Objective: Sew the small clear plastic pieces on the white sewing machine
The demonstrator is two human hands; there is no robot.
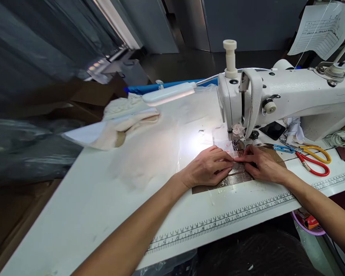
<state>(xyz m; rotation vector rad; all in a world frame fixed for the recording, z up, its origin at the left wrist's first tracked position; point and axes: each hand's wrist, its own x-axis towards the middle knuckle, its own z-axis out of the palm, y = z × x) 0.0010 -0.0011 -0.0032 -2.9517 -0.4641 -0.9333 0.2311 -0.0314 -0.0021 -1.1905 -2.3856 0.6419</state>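
Note:
Both hands meet just in front of the presser foot (236,145) of a white sewing machine (293,86). My left hand (211,165) rests on a brown sheet (208,188) taped to the table, its fingers bent and pressed together. My right hand (260,164) is closed, thumb and fingertips together close to the left fingertips. What lies beneath or between the fingers is too small or covered to make out. Behind the left fingers, a thin whitish piece with pink marks (225,145) lies under the lamp's glare.
Red-handled scissors (313,165) and yellow-handled scissors (316,153) lie right of my right hand. A printed ruler strip (227,220) follows the table's front edge. Folded cream fabric (132,124) sits at the left edge. A lamp (169,94) lights the table (97,207).

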